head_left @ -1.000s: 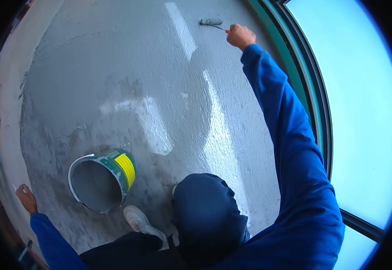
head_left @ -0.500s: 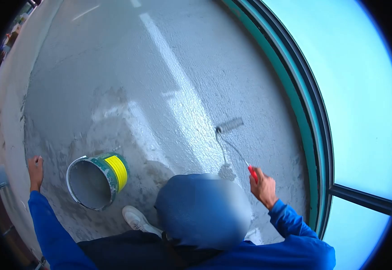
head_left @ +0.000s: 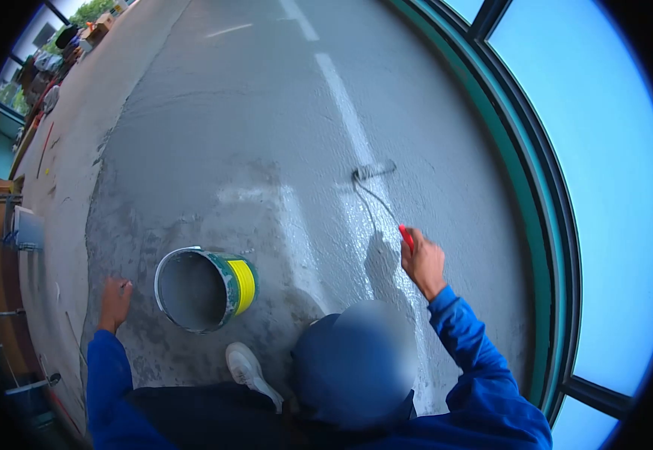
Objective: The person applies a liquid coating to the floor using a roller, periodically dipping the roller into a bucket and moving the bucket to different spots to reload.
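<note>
My right hand (head_left: 424, 264) is wrapped round the red handle of a paint roller (head_left: 377, 170). The roller's sleeve, coated grey, rests on the wet grey floor (head_left: 214, 142), across a bright strip of reflected light. Left of my feet stands a green bucket (head_left: 242, 286) with a yellow label; it is tilted in view, and grey coating shows inside. My left hand (head_left: 116, 303) hangs just left of the bucket, apart from it. Its fingers are curled closed, and a small pale spot shows at the fingertips, too small to name.
A dark-framed glass wall (head_left: 566, 187) with a green base curves along the right. My white shoe (head_left: 248, 371) is close to the bucket. At left, the coating's ragged edge meets paler floor (head_left: 53, 180), with assorted goods (head_left: 41, 79) piled beyond. A blue cap (head_left: 353, 364) covers the lower middle.
My right hand has pushed the roller farther forward over the floor. The view has shifted, so the bucket and my left hand appear farther right. The roller stays in my grip.
</note>
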### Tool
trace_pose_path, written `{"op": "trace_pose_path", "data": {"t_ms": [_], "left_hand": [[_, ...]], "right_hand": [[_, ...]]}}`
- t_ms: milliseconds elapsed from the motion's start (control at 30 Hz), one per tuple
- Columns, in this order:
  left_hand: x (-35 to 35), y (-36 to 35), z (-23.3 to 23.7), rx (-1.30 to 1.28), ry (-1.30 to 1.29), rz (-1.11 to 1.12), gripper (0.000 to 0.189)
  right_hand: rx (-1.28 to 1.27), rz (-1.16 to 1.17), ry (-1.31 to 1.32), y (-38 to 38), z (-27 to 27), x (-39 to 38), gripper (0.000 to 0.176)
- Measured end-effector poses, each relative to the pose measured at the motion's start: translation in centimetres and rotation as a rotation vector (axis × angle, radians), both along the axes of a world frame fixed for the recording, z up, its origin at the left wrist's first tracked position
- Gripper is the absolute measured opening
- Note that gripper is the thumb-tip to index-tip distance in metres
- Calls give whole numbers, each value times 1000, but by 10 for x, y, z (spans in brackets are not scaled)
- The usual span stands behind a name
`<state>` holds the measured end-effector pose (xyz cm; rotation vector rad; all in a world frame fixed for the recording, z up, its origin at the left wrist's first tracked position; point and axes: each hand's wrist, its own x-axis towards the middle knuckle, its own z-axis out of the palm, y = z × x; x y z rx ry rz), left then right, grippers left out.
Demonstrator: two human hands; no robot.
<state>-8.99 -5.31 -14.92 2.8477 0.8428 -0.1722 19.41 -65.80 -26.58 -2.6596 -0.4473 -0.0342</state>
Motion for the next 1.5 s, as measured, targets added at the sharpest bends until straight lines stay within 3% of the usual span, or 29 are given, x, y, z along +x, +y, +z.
{"op": "trace_pose_path", "data": {"t_ms": [167, 300, 400, 500, 567, 633, 767, 900, 1000, 1100, 1400, 1500], "left_hand": [[-34, -31, 5, -56, 19, 14, 24], [-35, -59, 24, -133, 62, 77, 25], [-34, -64, 38, -189, 106, 147, 27], [-26, -54, 45, -91, 149, 24, 29], [-22, -23, 25, 134, 109, -127, 30], [16, -33, 46, 38, 78, -41, 31], [70, -18, 51, -53, -15, -190, 30], [111, 24, 15, -91, -132, -351, 36], [155, 28, 9, -396, 150, -153, 41], [178, 12, 12, -564, 255, -62, 44], [172, 4, 11, -850, 443, -195, 48], [152, 11, 3, -905, 451, -239, 50]], "right_hand": [[-37, 49, -154, 99, -9, 134, 19], [-38, 27, -133, 180, 7, 238, 14], [-45, -20, -93, 226, 22, 273, 15], [-81, -5, -56, 239, 22, 284, 18], [-130, 25, -97, 231, 21, 278, 19], [-164, 39, -90, 214, 21, 254, 19], [-185, 45, -78, 151, 14, 175, 19], [-208, -22, 93, 76, 30, 46, 26], [-213, -69, 193, 17, 38, -56, 26], [-273, -189, 342, -32, 52, -152, 31], [-340, -503, 595, -131, 74, -378, 31], [-374, -573, 517, -137, 92, -418, 26]]}}
